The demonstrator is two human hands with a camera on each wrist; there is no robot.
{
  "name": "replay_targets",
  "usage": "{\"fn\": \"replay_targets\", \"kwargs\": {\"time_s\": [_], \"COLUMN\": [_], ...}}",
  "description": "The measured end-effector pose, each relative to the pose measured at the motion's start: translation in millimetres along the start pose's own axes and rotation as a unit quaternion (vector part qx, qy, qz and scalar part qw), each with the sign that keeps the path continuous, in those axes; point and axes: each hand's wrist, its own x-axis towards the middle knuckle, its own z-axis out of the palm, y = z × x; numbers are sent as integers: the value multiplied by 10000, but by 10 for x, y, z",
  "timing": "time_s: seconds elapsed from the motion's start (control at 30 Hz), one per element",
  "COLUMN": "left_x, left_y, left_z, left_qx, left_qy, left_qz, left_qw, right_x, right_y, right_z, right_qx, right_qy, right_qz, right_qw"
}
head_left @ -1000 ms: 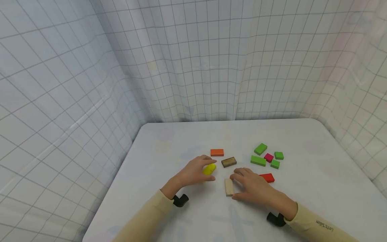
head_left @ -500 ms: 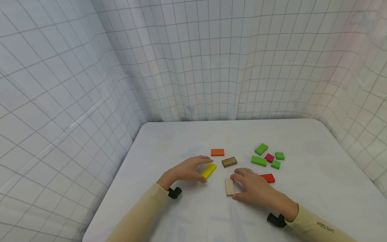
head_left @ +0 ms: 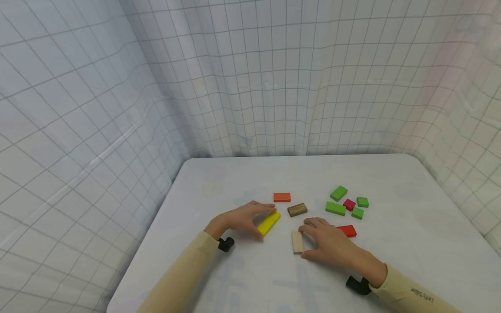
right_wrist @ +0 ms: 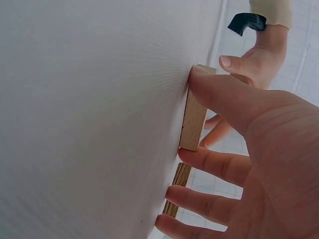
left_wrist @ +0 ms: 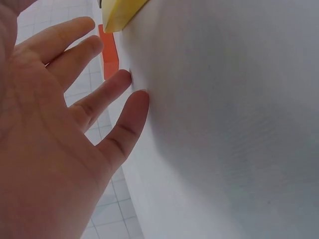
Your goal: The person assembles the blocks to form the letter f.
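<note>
A yellow block (head_left: 268, 224) lies flat on the white table. Around it spreads my left hand (head_left: 238, 218), its thumb near the block's near end and its index finger near the far end. In the left wrist view a small gap shows between the fingertips and the yellow block (left_wrist: 117, 15). My right hand (head_left: 330, 241) pinches a pale wooden block (head_left: 297, 242) lengthwise. In the right wrist view its thumb sits on one end of the pale wooden block (right_wrist: 193, 122) and its index finger on the other; the remaining fingers touch the table.
An orange block (head_left: 282, 197) and a brown wooden block (head_left: 297, 210) lie beyond the hands. Right of them are several green blocks (head_left: 335, 208) around a magenta one (head_left: 349, 204). A red block (head_left: 347, 231) is partly behind my right hand. Gridded curtains surround the white table (head_left: 219, 182).
My left hand has shifted left, and its thumb has drawn back to the yellow block's near end. More of the yellow block shows now. My right hand has stayed at the pale block.
</note>
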Motion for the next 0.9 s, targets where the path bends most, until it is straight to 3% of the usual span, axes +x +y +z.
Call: {"fn": "replay_targets", "kwargs": {"time_s": [0.27,0.9], "left_x": [20,103], "left_y": [-30,-21], "left_z": [-8,24], "left_qx": [113,567], "left_qy": [-219,177], "left_qz": [50,299], "left_qw": [9997,9978], "right_x": [-11,12], "right_y": [14,9], "right_z": [25,15], "right_qx": [-27,38], "right_qy": [-23,-22], "right_qz": [-21,12], "right_qw": [10000,10000]}}
